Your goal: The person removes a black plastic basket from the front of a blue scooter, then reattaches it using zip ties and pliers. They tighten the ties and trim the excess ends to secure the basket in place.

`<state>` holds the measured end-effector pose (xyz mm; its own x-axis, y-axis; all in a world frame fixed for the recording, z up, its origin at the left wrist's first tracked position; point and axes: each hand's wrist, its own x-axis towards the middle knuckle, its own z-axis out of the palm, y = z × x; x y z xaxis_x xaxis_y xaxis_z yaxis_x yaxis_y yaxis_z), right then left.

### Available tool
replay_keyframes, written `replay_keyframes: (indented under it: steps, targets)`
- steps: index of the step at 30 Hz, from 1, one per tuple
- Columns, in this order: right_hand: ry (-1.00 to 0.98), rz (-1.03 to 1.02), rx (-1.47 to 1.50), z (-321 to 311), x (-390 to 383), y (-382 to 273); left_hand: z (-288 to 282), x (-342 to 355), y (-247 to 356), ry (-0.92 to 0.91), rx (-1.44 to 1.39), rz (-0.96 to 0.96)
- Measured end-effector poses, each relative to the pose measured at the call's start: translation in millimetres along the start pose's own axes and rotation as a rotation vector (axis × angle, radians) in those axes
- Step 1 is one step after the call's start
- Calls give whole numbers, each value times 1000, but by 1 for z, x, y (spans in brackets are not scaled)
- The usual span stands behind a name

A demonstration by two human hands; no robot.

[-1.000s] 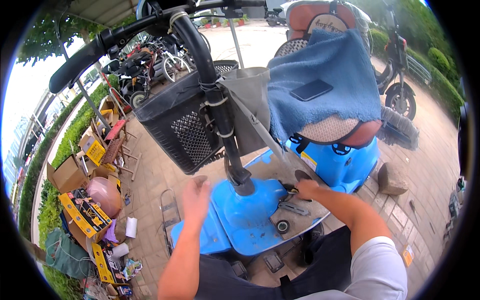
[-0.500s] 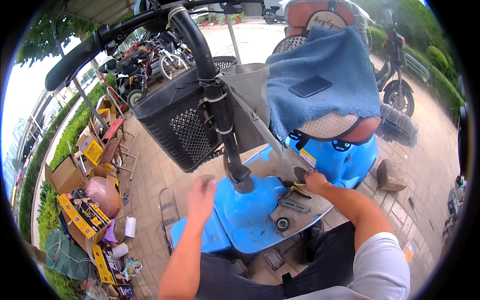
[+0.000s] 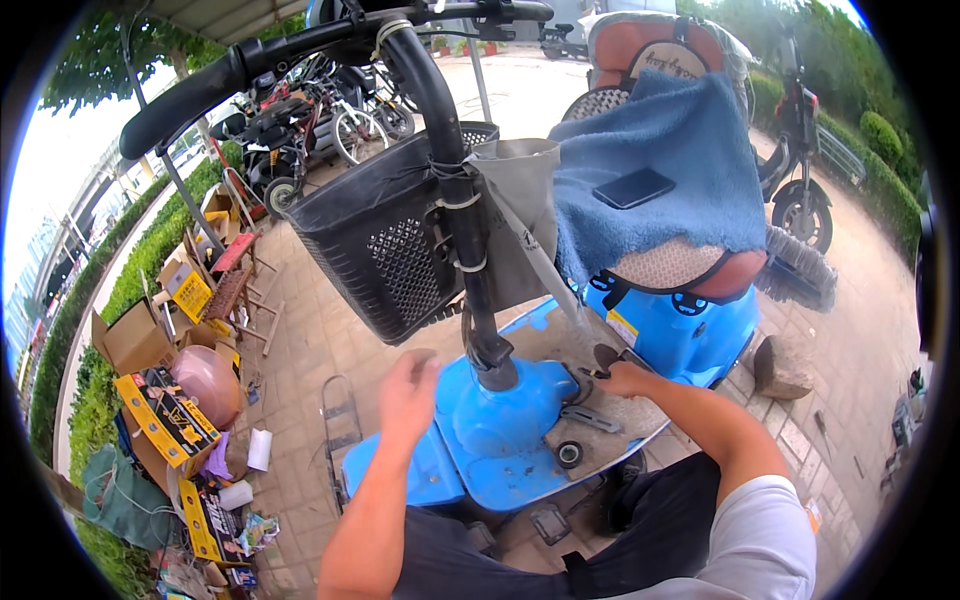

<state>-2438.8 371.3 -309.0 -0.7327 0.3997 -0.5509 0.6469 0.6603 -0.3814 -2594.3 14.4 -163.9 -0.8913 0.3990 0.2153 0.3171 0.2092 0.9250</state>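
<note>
Right hand (image 3: 628, 380), from where I watch, sits right of centre, low over the floorboard (image 3: 545, 344) of a blue scooter (image 3: 500, 482), fingers curled at a dark-handled tool (image 3: 597, 373); I cannot tell whether they grip it. Just left of and below it I see a flat grey tool (image 3: 590, 418) and a black ring (image 3: 569, 455). Left hand (image 3: 408, 395), blurred, hovers left of the steering column (image 3: 487, 325), fingers bent; how far they close I cannot tell. At upper right, a phone (image 3: 634, 188) lies on a blue towel (image 3: 690, 130) draped over the seat.
</note>
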Motion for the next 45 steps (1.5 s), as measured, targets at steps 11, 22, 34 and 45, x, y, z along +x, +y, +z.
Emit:
replay_keyframes:
  steps: [11, 22, 34, 45]
  targets:
    - [-48, -528, 707, -98, -155, -135, 17, 2, 12, -11, 11, 96]
    - [242, -294, -162, -59, -81, -76, -25, 8, 120, 238, 48, 477]
    - [80, -409, 15, -36, -73, -58, -61, 100, 192, 102, 533, 533]
    - [177, -206, -503, -8, -38, -9, -65, 106, 220, -64, 446, 380]
